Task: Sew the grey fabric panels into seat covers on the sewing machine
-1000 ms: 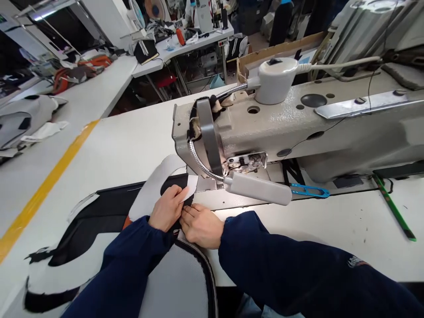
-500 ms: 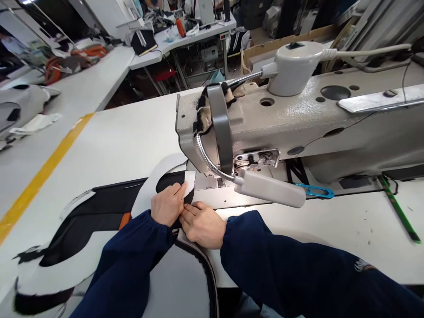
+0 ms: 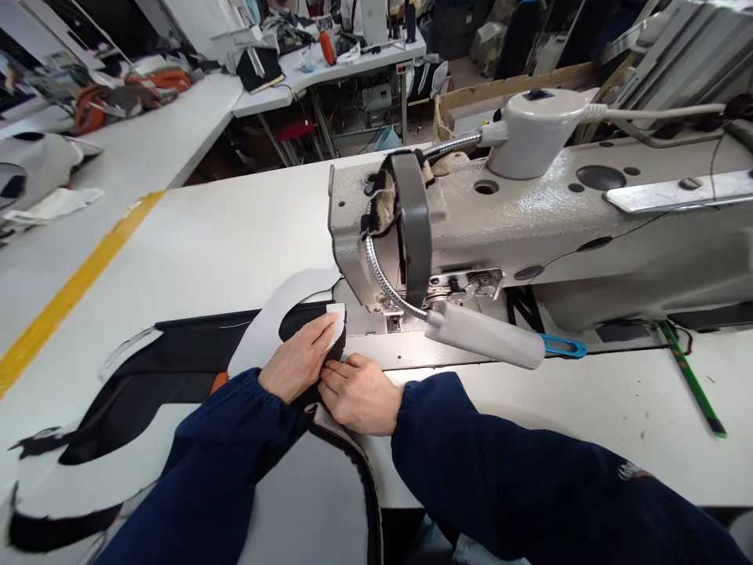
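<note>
fabric [image 3: 176,362] under left hand [image 3: 297,362], right hand [image 3: 360,392]

head camera looks forward and down, close over left hand [image 3: 297,362], right hand [image 3: 360,394] and sewing machine [image 3: 529,227].

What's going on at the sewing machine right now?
A person in dark blue sleeves has both hands on a black and grey fabric piece lying on the white table, close to the needle of the sewing machine. The left hand covers a white edge of the fabric; the right hand rests flat beside it. The gooseneck lamp lights the needle plate. Blue snips lie under the machine arm.
</note>
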Tool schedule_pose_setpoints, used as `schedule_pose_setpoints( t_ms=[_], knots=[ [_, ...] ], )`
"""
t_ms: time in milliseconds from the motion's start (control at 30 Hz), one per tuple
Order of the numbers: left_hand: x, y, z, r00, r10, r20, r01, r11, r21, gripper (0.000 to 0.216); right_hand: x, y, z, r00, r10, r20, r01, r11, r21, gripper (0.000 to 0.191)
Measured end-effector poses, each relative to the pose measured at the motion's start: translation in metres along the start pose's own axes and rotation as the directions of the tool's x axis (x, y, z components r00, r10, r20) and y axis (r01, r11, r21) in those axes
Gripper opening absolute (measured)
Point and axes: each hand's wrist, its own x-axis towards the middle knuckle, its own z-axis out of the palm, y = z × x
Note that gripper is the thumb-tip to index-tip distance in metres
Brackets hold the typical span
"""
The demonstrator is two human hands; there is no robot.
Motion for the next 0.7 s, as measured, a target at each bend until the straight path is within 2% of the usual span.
schedule_pose_setpoints(
  t_ms=[67,200,467,700],
  knots=[
    [-0.003,0.0,0.004,0.998,0.065,0.022,-0.065,0.998,-0.006,0.044,-0.002,0.0,-0.002,0.999,-0.013,0.03,0.013,1.0,0.002,0.021],
    [-0.003,0.01,0.006,0.997,0.062,0.053,-0.061,0.998,-0.018,0.047,-0.012,-0.002,-0.003,1.0,-0.008,0.022,0.007,1.0,0.013,0.022],
    [0.008,0.03,0.001,0.999,0.037,-0.031,-0.042,0.988,-0.149,0.038,-0.031,0.001,-0.01,0.999,0.011,-0.035,-0.011,1.0,-0.002,0.023],
    [0.028,0.049,-0.016,0.994,-0.04,0.105,0.059,0.982,-0.182,0.038,-0.045,0.006,-0.016,0.997,0.026,-0.069,-0.028,0.999,-0.032,0.022]
  ],
)
